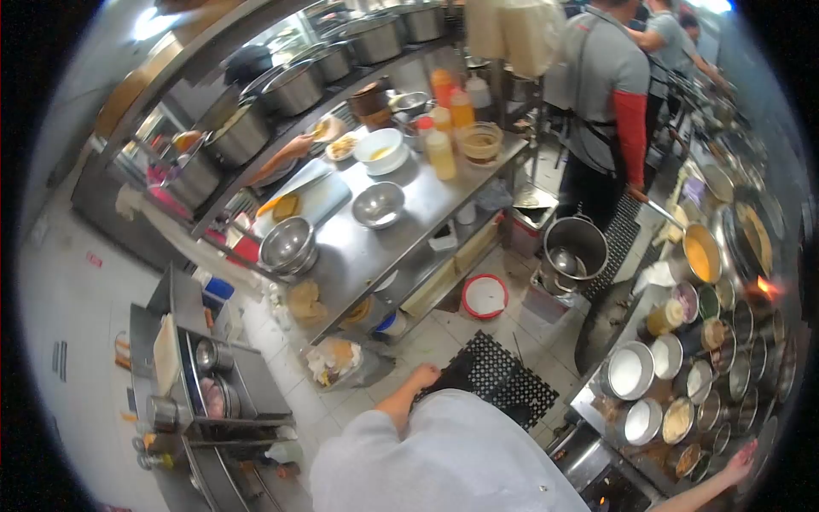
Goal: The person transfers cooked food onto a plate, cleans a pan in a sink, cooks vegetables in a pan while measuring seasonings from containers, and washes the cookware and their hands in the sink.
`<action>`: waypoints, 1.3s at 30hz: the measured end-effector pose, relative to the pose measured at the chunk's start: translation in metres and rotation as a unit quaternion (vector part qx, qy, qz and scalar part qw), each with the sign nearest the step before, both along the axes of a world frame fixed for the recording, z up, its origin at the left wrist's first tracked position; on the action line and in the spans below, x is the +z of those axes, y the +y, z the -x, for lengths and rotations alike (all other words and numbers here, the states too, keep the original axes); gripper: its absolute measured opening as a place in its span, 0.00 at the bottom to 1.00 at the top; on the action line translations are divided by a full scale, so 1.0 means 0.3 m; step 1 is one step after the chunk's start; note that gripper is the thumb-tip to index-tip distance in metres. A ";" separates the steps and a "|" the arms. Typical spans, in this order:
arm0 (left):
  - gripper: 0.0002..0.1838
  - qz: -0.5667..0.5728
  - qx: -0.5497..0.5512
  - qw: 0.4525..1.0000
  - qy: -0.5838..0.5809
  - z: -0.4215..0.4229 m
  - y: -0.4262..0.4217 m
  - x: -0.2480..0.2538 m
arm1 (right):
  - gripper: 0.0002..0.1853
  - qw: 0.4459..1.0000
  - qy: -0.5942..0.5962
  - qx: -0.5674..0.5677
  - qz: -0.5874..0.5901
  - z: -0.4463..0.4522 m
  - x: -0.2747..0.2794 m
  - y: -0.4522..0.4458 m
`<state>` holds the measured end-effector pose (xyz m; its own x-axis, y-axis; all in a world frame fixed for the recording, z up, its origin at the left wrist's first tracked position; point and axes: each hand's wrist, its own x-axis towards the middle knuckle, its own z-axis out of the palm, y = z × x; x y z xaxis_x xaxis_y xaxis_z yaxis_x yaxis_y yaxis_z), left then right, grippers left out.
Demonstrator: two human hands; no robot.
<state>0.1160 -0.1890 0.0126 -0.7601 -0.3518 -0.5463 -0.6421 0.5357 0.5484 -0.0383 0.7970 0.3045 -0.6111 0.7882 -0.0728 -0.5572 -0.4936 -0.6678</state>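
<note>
My left hand hangs beside my grey shirt, over the black perforated floor mat. Its fingers look loosely curled, and I see nothing in them. At the lower right, my right hand reaches past the row of metal pots by the stove. The fingers look drawn together near a dark curved rim; what they hold, if anything, is too small to tell. Close by are a pot of white contents, another with pale yellow contents and a small container of orange-brown food.
A steel table carries bowls, squeeze bottles and a cutting board. A large pot and a red-rimmed bucket stand low in the aisle. One co-worker holds a long-handled pan near a flame.
</note>
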 end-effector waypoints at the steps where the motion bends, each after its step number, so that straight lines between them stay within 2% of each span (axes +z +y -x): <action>1: 0.14 -0.005 0.031 0.997 -0.064 -0.078 -0.037 0.017 | 0.27 0.999 -0.034 -0.009 -0.025 0.016 0.101 -0.193; 2: 0.14 -0.012 0.058 0.990 -0.125 -0.134 -0.068 0.035 | 0.31 0.996 -0.065 -0.022 -0.050 0.027 0.167 -0.341; 3: 0.14 -0.013 0.062 0.990 -0.123 -0.188 -0.113 0.011 | 0.31 0.997 -0.063 -0.017 -0.051 0.024 0.198 -0.430; 4: 0.14 0.055 -0.157 0.982 -0.088 -0.238 -0.162 -0.039 | 0.32 0.996 -0.075 -0.003 -0.048 0.013 0.225 -0.501; 5: 0.14 0.121 -0.369 0.920 -0.049 -0.256 -0.196 -0.043 | 0.32 0.995 -0.089 0.009 -0.044 0.007 0.236 -0.547; 6: 0.14 0.122 -0.369 0.920 -0.049 -0.257 -0.213 -0.055 | 0.32 0.995 -0.088 0.009 -0.043 -0.005 0.231 -0.565; 7: 0.15 0.054 -0.249 0.961 -0.109 -0.234 -0.209 -0.035 | 0.31 0.996 -0.083 -0.006 0.016 -0.032 0.219 -0.572; 8: 0.16 -0.017 -0.124 0.978 -0.165 -0.205 -0.214 -0.040 | 0.30 0.994 -0.076 -0.021 0.075 -0.065 0.205 -0.583; 9: 0.16 -0.017 -0.125 0.979 -0.160 -0.167 -0.231 -0.047 | 0.30 0.995 -0.071 -0.022 0.073 -0.120 0.173 -0.597; 11: 0.16 0.025 -0.137 0.990 -0.038 -0.103 -0.262 -0.098 | 0.03 0.986 0.096 -0.082 -0.108 -0.229 0.161 -0.711; 12: 0.16 0.020 -0.138 0.990 -0.037 -0.088 -0.268 -0.113 | 0.05 0.974 0.081 -0.184 -0.101 -0.248 0.216 -0.786; 13: 0.15 -0.024 -0.089 0.995 -0.023 -0.050 -0.289 -0.096 | 0.06 0.952 0.068 -0.286 -0.089 -0.275 0.315 -0.967; 14: 0.15 -0.067 -0.042 0.997 -0.007 -0.009 -0.321 -0.080 | 0.05 0.941 0.130 -0.185 -0.253 -0.325 0.353 -1.091; 15: 0.15 -0.065 -0.048 0.997 0.000 0.015 -0.361 -0.079 | 0.07 0.837 0.010 -0.370 -0.403 -0.310 0.337 -1.096; 17: 0.14 -0.080 -0.111 0.990 0.012 0.045 -0.442 -0.096 | 0.13 0.900 0.050 -0.287 -0.323 -0.279 0.579 -1.622; 19: 0.14 -0.074 -0.116 0.989 -0.051 0.037 -0.514 -0.111 | 0.22 0.833 -0.035 -0.266 -0.485 -0.215 0.615 -1.760; 21: 0.16 -0.062 -0.130 0.987 -0.069 -0.025 -0.592 -0.181 | 0.27 0.756 -0.060 -0.095 -0.645 -0.111 0.532 -1.755; 22: 0.17 -0.069 -0.130 0.988 -0.055 -0.073 -0.630 -0.231 | 0.25 0.818 -0.059 -0.002 -0.572 -0.042 0.530 -1.855; 23: 0.19 -0.034 -0.145 0.986 -0.081 -0.116 -0.647 -0.207 | 0.24 0.838 -0.013 0.108 -0.535 0.040 0.562 -2.022; 24: 0.19 0.021 -0.097 0.994 -0.055 -0.200 -0.649 -0.303 | 0.24 0.848 0.020 0.214 -0.484 0.121 0.602 -2.203; 25: 0.20 -0.079 -0.015 0.984 -0.157 -0.270 -0.662 -0.277 | 0.20 0.815 0.006 0.235 -0.529 0.158 0.639 -2.397; 26: 0.19 -0.005 -0.126 0.983 -0.134 -0.366 -0.654 -0.304 | 0.19 0.774 0.000 0.273 -0.571 0.125 0.739 -2.644; 27: 0.18 0.081 -0.226 0.965 -0.104 -0.457 -0.646 -0.313 | 0.21 0.718 0.043 0.349 -0.601 0.164 0.766 -2.766; 29: 0.18 0.047 -0.219 0.964 -0.142 -0.506 -0.683 -0.310 | 0.24 0.631 0.079 0.394 -0.664 0.205 0.820 -2.987; 31: 0.17 -0.056 -0.040 0.977 -0.201 -0.455 -0.746 -0.294 | 0.28 0.562 0.113 0.464 -0.675 0.290 0.867 -3.142; 32: 0.17 -0.083 0.024 0.974 -0.209 -0.430 -0.763 -0.284 | 0.30 0.533 0.103 0.462 -0.701 0.327 0.901 -3.209; 35: 0.16 -0.099 0.092 0.974 -0.183 -0.363 -0.771 -0.246 | 0.33 0.453 0.101 0.446 -0.765 0.466 1.030 -3.391; 37: 0.16 -0.096 0.110 0.976 -0.160 -0.330 -0.747 -0.218 | 0.35 0.434 0.096 0.435 -0.783 0.595 1.096 -3.482; 39: 0.15 -0.091 0.120 0.980 -0.133 -0.289 -0.707 -0.177 | 0.38 0.459 0.146 0.413 -0.773 0.738 1.122 -3.554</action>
<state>0.2028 -0.4012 -0.0406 -0.4893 -0.3819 -0.7841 -0.8710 0.2608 0.4164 -0.2595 -0.2694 0.6411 -0.5539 -0.7486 0.3645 -0.7835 0.3205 -0.5323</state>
